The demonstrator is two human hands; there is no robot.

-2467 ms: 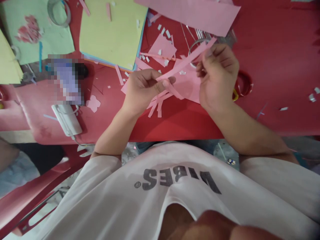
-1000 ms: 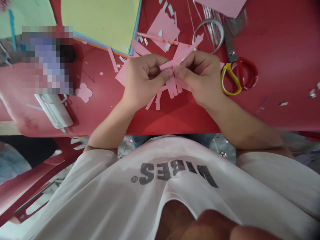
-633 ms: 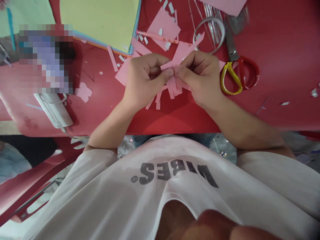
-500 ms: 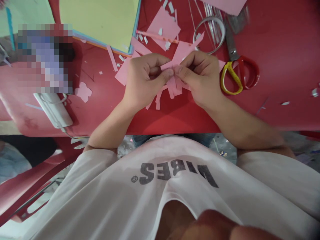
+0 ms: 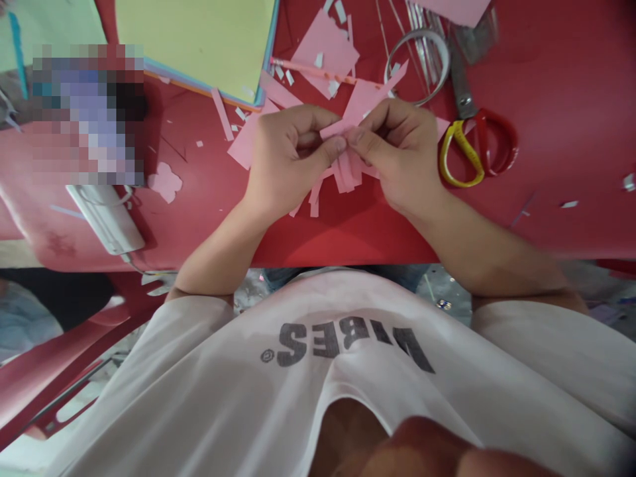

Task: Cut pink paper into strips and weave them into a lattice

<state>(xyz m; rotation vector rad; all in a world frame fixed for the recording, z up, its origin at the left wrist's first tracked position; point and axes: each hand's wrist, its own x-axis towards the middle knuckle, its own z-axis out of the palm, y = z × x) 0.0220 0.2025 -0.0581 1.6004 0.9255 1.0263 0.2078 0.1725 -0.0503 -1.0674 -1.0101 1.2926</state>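
My left hand (image 5: pixel 285 156) and my right hand (image 5: pixel 397 156) meet over the red table (image 5: pixel 348 232), thumbs and forefingers pinched together on a bundle of pink paper strips (image 5: pixel 348 173). The strips' loose ends fan out below my fingers toward me. A longer pink strip (image 5: pixel 370 93) sticks up and away behind my knuckles. More cut pink strips (image 5: pixel 314 199) lie on the table under my left hand.
Scissors (image 5: pixel 472 142) with yellow and red handles lie right of my right hand, beside a tape ring (image 5: pixel 420 56). A yellow-green paper stack (image 5: pixel 199 40), pink offcuts (image 5: pixel 322 46), a flower cutout (image 5: pixel 166 182) and a white charger (image 5: pixel 106 218) lie to the left.
My right hand has come in from the far end of the long strip to meet my left hand. Since then both hands keep pinching the strips with only slight finger movement.
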